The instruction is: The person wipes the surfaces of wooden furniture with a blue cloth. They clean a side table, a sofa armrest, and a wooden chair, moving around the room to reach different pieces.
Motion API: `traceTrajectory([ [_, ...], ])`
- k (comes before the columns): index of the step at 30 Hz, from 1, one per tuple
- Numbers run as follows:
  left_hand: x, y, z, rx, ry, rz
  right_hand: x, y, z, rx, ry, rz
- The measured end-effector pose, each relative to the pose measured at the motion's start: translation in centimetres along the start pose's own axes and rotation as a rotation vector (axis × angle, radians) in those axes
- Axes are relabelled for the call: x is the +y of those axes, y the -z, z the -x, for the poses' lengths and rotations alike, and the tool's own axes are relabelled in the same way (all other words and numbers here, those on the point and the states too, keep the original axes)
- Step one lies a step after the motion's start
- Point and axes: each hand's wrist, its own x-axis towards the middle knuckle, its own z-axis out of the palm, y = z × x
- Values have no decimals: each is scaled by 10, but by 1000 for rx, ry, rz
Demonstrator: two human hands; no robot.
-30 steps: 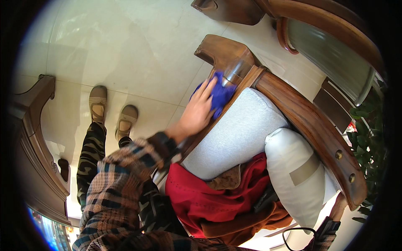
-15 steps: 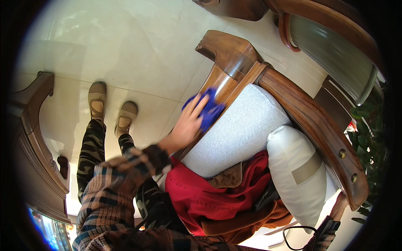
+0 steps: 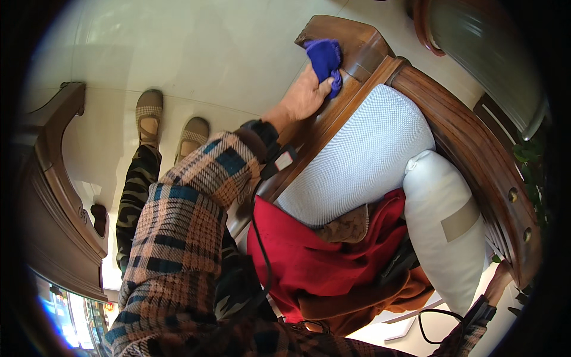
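Note:
My left hand (image 3: 304,95) is closed on a bunched purple-blue cloth (image 3: 325,59), pressing it against the wooden front rail of a seat near its carved corner block (image 3: 351,37). A dark band and a small black device with a cable sit at that wrist. At the far right my right hand (image 3: 498,284) is by the lower end of the curved wooden armrest (image 3: 470,149); its fingers are hidden or too small to make out. Between the arms lie a light grey-blue ribbed cushion (image 3: 363,154), a white pillow (image 3: 443,202) and a red garment (image 3: 309,256).
A brown garment (image 3: 363,303) lies below the red one. Dark carved wooden furniture (image 3: 59,190) stands at the left. A glass-topped table (image 3: 482,53) is at the upper right, with a leafy plant (image 3: 529,160) near the right edge. My shoes (image 3: 148,110) rest on pale floor tiles.
My left hand has slid the cloth along the wooden rail, away from me, to the corner block. The view has shifted somewhat, and more of my left sleeve shows.

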Motion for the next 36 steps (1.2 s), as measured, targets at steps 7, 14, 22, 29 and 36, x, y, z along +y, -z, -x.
traceTrajectory([
  [7,-10,45,188,-198,496,158,3,-3,0,-7,10,-41],
  [14,-11,42,214,-143,480,85,4,-3,-1,-16,27,-75],
  [22,12,-3,58,-38,14,-154,8,0,-3,-24,45,-105],
  [29,-21,30,201,-51,370,289,14,0,-4,-28,59,-146],
  [36,-34,46,311,64,762,289,16,7,-1,-34,75,-199],
])
